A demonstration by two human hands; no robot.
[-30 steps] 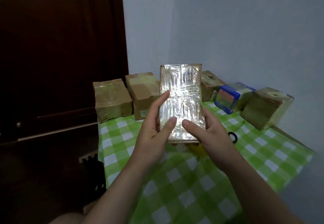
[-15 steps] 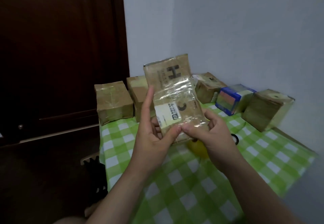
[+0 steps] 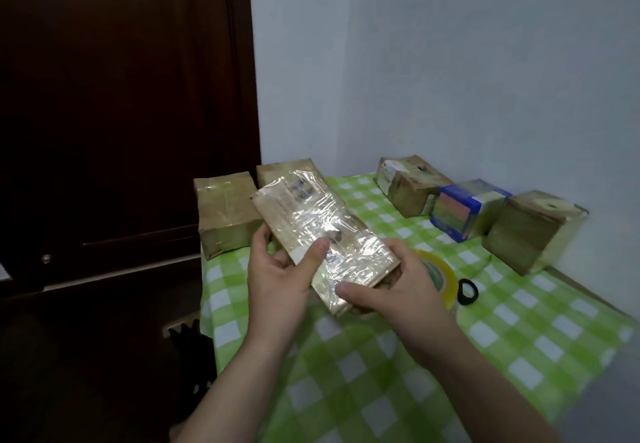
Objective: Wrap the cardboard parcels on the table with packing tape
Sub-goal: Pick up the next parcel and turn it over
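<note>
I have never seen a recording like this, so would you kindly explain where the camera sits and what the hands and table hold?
No machine here: a person works with bare hands, and the one picture comes from a wide-angle camera worn on their head, looking forward and down. The left hand and right hand both grip a flat cardboard parcel, covered in glossy clear tape, tilted above the table. The table wears a green-and-white checked cloth. At the back stand five more boxes: a left brown box, a second brown box partly hidden by the held parcel, a middle brown box, a blue-edged box and a right brown box. A roll of packing tape lies just behind the right hand, beside a small black loop I cannot identify.
</note>
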